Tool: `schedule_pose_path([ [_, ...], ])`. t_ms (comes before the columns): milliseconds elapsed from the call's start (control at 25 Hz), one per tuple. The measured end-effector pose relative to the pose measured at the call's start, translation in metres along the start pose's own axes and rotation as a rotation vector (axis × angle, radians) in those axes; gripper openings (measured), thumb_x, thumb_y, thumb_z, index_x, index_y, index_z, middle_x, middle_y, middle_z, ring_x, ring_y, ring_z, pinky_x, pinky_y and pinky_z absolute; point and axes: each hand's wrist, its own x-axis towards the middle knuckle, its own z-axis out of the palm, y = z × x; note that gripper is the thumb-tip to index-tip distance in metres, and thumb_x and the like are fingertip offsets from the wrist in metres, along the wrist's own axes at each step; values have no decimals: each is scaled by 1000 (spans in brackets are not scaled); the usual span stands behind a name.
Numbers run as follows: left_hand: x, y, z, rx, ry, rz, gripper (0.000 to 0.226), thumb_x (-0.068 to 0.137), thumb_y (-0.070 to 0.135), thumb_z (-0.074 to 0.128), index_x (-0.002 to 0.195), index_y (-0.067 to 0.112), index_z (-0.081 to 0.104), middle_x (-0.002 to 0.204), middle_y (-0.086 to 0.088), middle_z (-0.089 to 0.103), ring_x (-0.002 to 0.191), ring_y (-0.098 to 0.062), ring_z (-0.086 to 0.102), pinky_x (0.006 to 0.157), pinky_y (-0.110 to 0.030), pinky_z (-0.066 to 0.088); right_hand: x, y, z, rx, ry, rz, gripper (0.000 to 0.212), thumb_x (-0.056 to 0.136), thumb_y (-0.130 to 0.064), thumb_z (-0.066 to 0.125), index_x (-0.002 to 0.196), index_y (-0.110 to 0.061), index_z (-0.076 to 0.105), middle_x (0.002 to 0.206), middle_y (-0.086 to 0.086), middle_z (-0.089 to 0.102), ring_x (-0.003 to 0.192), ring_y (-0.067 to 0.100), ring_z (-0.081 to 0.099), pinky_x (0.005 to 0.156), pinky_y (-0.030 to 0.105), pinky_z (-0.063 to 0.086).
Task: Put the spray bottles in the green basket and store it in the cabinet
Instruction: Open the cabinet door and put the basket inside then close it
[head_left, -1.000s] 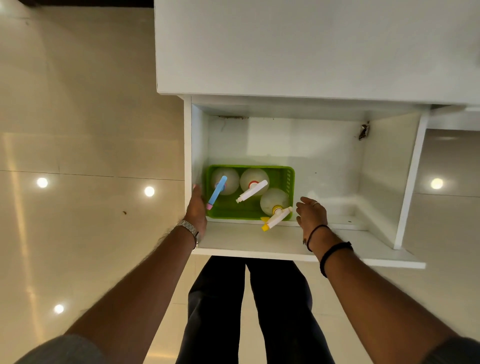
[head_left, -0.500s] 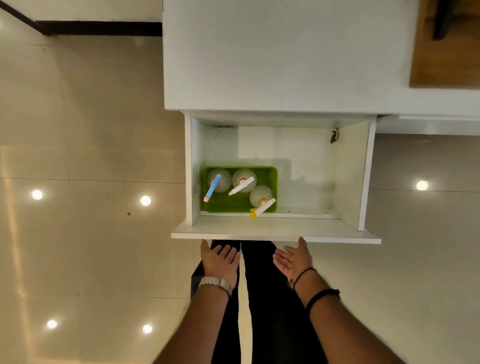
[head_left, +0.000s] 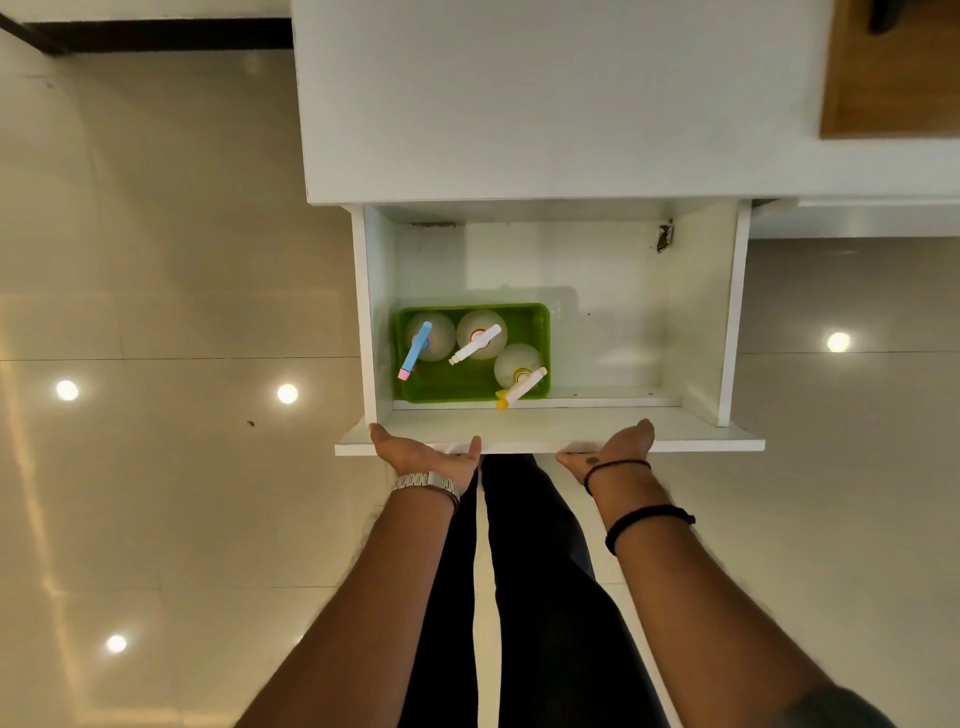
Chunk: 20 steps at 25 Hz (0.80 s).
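The left hand (head_left: 423, 453) is pressed flat, fingers apart, palm up, under the front edge of the white fold-down cabinet door panel (head_left: 691, 434), near its left corner; nothing is gripped. The green slotted plastic basket (head_left: 543, 332) is seen straight ahead of it, inside the white cabinet (head_left: 613, 291), against the left wall by the front lip. Three clear round spray bottles (head_left: 480, 335) stand in it, nozzles angled toward the hands. Its long axis runs parallel to the door edge. The right hand (head_left: 615, 449) lies likewise open under the edge, right of centre, farther from the basket. Lifting the door shut looks next.
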Motion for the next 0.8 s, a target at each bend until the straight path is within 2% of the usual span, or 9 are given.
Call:
schedule_pose_path([
  [120,-9,4,20,15,-41,7,97,78,78,43,158,33,11,167,-8,10,151,-40,18,111,-62,36,-13,-1,21,-83,-59,-43,71,91,-62,46,151,-27,30,142,8,41,119,34,48,100,55,44],
  [200,-18,6,35,32,-73,23,97,79,78,43,158,33,9,167,-7,9,152,-39,16,114,-62,33,-21,-2,36,-107,-73,-59,69,92,-61,43,149,-25,31,132,7,41,110,32,46,90,51,45],
  [320,-29,14,62,88,-129,29,95,81,78,36,159,33,6,169,-5,5,155,-37,10,119,-61,22,-34,-5,61,-96,-60,-81,70,90,-60,44,151,-26,32,144,4,40,116,27,47,99,41,46],
  [440,-38,26,87,127,-175,10,98,80,81,31,159,31,2,170,-6,0,156,-37,3,123,-59,14,-45,-9,88,-98,-81,-90,76,92,-62,41,157,-28,22,160,5,26,142,31,36,116,51,34],
  [560,-46,34,111,170,-224,-5,103,78,83,30,160,28,-2,169,-10,-2,156,-38,1,123,-57,15,-56,-12,116,-123,-99,-131,79,95,-61,37,160,-26,9,168,4,10,153,34,18,122,57,22],
  [720,-55,46,143,190,-299,5,106,78,81,32,160,21,0,168,-17,0,155,-39,5,121,-57,18,-69,-18,150,-141,-187,-173,76,97,-61,32,160,-25,8,169,6,7,154,36,13,123,59,16],
  [800,-58,50,154,218,-350,16,109,79,81,33,160,19,-2,168,-19,1,155,-40,8,121,-57,21,-75,-22,163,-146,-224,-181,77,97,-61,32,160,-23,8,168,9,8,154,37,15,122,59,18],
])
